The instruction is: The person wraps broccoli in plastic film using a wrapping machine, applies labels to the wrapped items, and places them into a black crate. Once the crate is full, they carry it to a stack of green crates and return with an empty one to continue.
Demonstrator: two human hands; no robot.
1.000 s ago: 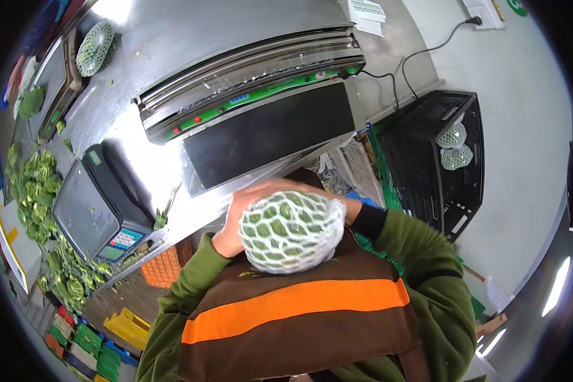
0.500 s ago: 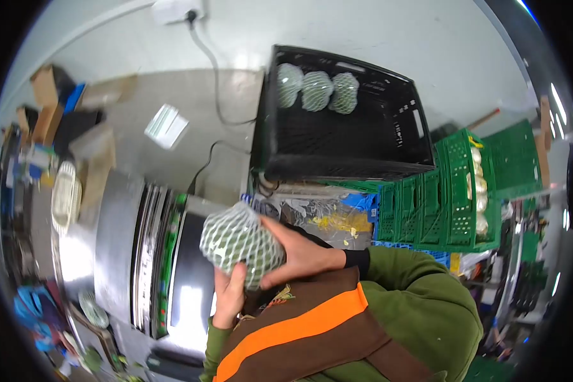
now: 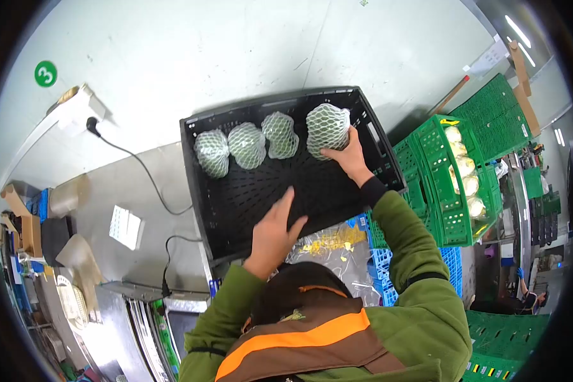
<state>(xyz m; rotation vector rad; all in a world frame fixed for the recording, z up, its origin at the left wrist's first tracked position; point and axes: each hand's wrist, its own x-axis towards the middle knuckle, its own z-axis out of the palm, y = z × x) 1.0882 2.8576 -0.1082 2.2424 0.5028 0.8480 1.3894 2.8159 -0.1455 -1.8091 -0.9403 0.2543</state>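
In the head view, my right hand [image 3: 352, 156] grips a green piece of produce in a white foam net [image 3: 327, 130] at the right end of a black crate [image 3: 325, 191]. What kind of produce it is cannot be made out. My left hand [image 3: 272, 234] hovers over the crate's near side, fingers apart, holding nothing. Along the crate's far wall stand three similar netted pieces: one at the left [image 3: 212, 153], one beside it [image 3: 247, 146] and one near the middle [image 3: 280, 135]. A gap separates them from the piece in my right hand.
Stacked green crates [image 3: 449, 191] stand at the right, the top one holding several pale wrapped items [image 3: 465, 167]. Left of the black crate lie a white label stack [image 3: 126, 226] and a black cable [image 3: 143, 167]. A wrapping machine-like metal unit [image 3: 118, 318] sits lower left.
My right hand has carried the netted produce from in front of my body into the black crate. My left hand has let go of it. The view has shifted toward the crate.
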